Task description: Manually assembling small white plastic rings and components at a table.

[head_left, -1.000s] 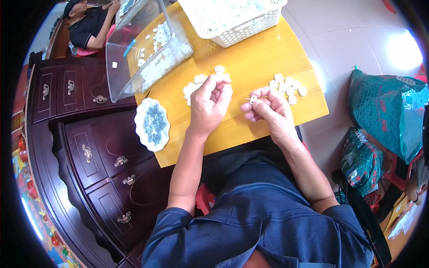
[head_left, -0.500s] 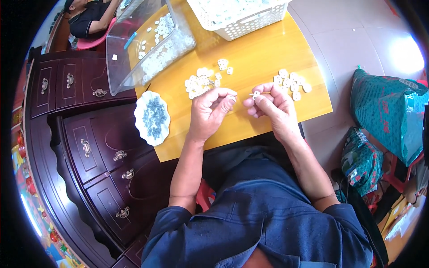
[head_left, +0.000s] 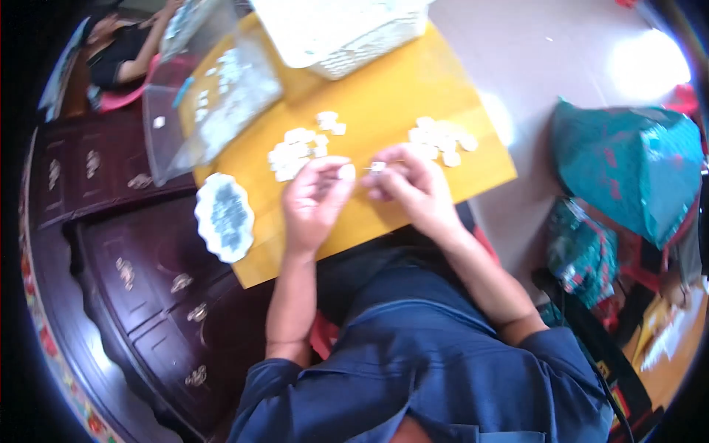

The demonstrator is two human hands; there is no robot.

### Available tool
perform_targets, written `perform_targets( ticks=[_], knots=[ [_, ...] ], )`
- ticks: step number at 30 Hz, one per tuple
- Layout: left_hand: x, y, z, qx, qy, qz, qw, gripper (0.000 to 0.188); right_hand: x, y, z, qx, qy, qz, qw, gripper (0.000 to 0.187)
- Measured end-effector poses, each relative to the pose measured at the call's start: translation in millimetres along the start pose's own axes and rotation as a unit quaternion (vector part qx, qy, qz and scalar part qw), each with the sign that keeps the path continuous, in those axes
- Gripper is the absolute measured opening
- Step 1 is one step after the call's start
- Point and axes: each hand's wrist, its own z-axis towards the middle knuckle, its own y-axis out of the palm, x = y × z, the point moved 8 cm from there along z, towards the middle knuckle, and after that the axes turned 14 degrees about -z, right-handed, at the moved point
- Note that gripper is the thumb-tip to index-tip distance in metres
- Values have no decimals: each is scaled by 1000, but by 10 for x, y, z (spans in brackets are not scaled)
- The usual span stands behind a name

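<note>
Over the near part of the yellow table, my left hand (head_left: pixel 314 203) is closed, its thumb and forefinger pinching a small white piece (head_left: pixel 346 172). Facing it, my right hand (head_left: pixel 417 193) grips another small white plastic piece (head_left: pixel 377 167) with a thin metal pin poking out toward the left. A narrow gap separates the fingertips of both hands. Beyond my left hand lies a loose pile of white pieces (head_left: pixel 290 151), with a few more (head_left: pixel 330 122) just past it. Behind my right hand is another pile of white pieces (head_left: pixel 443 139). Motion blur softens the details.
A white scalloped dish (head_left: pixel 203 214) of small grey metal bits sits at the table's left edge. Behind are a clear bin (head_left: pixel 166 136) and a white basket (head_left: pixel 347 59). Dark drawers (head_left: pixel 140 288) stand left, green bags (head_left: pixel 605 173) right. Another person (head_left: pixel 122 55) sits far left.
The whole view has shifted, so the table and piles appear farther left. My hands are slightly closer together. A white piece now shows at my left fingertips.
</note>
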Motion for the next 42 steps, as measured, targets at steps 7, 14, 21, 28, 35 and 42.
perform_targets(
  ticks=[7, 14, 21, 28, 35, 42],
  knots=[
    [147, 46, -61, 16, 36, 43, 998, 19, -12, 100, -45, -35, 6, 17, 999, 15],
    [193, 64, -57, -3, 52, 87, 995, 19, -10, 111, -45, -46, 14, 32, 998, 14],
    [231, 72, -55, -25, 48, 121, 991, 20, -2, 169, -35, -62, 25, 47, 997, 13],
    [176, 65, -51, -24, 27, 94, 995, 19, 7, 162, -39, -65, 27, 45, 997, 13],
    [132, 84, -34, -31, 5, 63, 998, 18, 61, 162, -26, -80, 28, 37, 996, 14],
    [163, 99, -33, -52, 23, 88, 995, 19, 55, 203, -27, -86, 29, 24, 996, 15]
  ],
)
